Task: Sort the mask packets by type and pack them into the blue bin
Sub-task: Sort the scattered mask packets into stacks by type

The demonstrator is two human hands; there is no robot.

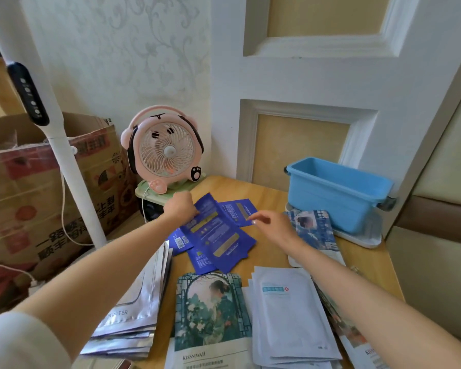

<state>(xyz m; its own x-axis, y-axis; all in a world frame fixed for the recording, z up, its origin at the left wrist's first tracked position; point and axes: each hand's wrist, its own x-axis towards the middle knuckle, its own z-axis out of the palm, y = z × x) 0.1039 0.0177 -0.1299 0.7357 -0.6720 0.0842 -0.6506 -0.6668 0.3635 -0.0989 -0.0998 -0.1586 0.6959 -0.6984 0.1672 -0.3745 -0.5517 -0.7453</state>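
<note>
Hard to see: The fingertips of the left hand (180,206) are tucked out of sight. The right arm covers part of the picture packets with a lady in blue (314,230), which lie just beside the light blue plastic bin (338,193), on its left. The nearest piles are cut off at the bottom edge.
Left hand: It is curled on the far edge of the dark blue mask packets (216,233) and grips the top one.
Right hand: The right hand (270,222) has loosely bent fingers, with finger and thumb right at a small dark blue packet (238,211). I cannot tell if it pinches it.
Dark blue pile: It lies on the wooden table (266,195), left of the bin, between the two hands.
Other piles: The shiny silver foil packets (133,315), the green picture packet (213,310) and the plain white packets (290,315) lie well apart from the bin, nearer the person.
Writing: The green one seems to say "KISSMWAH". The silver one shows "WINTER", with its start hidden.
</note>
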